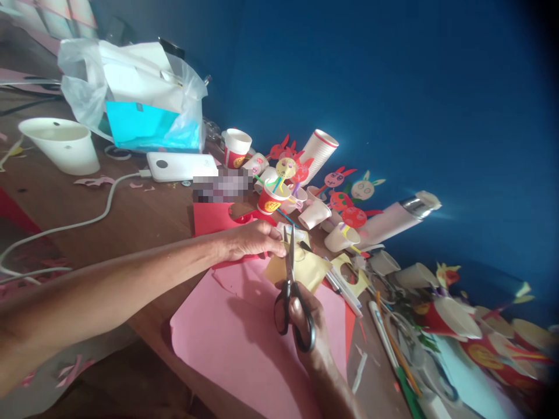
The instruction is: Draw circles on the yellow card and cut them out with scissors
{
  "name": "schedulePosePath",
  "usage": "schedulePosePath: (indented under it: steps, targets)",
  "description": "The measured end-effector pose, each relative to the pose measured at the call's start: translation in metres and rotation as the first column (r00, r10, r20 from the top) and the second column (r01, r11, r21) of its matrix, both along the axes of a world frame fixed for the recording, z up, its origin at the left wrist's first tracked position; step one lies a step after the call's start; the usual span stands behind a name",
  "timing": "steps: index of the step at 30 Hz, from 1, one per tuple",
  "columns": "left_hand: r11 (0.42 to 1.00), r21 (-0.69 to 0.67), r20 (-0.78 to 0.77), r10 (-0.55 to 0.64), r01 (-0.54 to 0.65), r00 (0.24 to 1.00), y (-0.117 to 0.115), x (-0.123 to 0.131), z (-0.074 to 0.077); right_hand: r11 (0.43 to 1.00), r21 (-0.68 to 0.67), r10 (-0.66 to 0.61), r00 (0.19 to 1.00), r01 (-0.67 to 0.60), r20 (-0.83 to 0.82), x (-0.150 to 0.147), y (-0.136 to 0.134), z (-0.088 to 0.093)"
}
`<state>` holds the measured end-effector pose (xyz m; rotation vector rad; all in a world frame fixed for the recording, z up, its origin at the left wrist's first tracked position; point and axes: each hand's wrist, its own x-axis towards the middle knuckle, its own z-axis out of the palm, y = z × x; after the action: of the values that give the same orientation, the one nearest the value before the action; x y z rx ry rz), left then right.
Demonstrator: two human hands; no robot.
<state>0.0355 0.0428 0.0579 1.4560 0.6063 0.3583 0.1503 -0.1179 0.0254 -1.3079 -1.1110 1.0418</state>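
Note:
My right hand (315,329) grips black-handled scissors (289,285), thumb and fingers in the loops, with the blades pointing away from me and slightly apart. A piece of pale yellow paper (315,272) lies against the blades, with a rounded pencil-like line on it. My left hand (251,240) pinches this paper at its left edge, close to the blade tips. Below both hands is a large pink paper sheet (218,331). Red paper (209,218) lies beyond my left wrist.
Paper cups (273,201) with rabbit faces on straws stand along the blue wall. A pinkish thermos (388,224) lies tilted at right, near pens (349,294). On the left are a white power bank (181,167) with a cable, a white cup (65,148) and a plastic bag (82,87).

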Motion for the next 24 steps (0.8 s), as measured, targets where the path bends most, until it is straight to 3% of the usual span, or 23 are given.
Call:
schedulePosePath:
  steps: [10,24]
  targets:
    - [0.998,0.057,-0.025,-0.020,0.021,0.999,-0.0009,-0.0042,0.0059,1.000,-0.007,0.011,0.999,-0.012,-0.031,0.0000,0.0003,-0.0037]
    - [0.999,0.024,-0.019,-0.048,0.048,0.999,0.0011,-0.0056,0.0081,1.000,-0.006,0.029,0.999,-0.030,-0.026,0.0022,-0.0017,-0.0056]
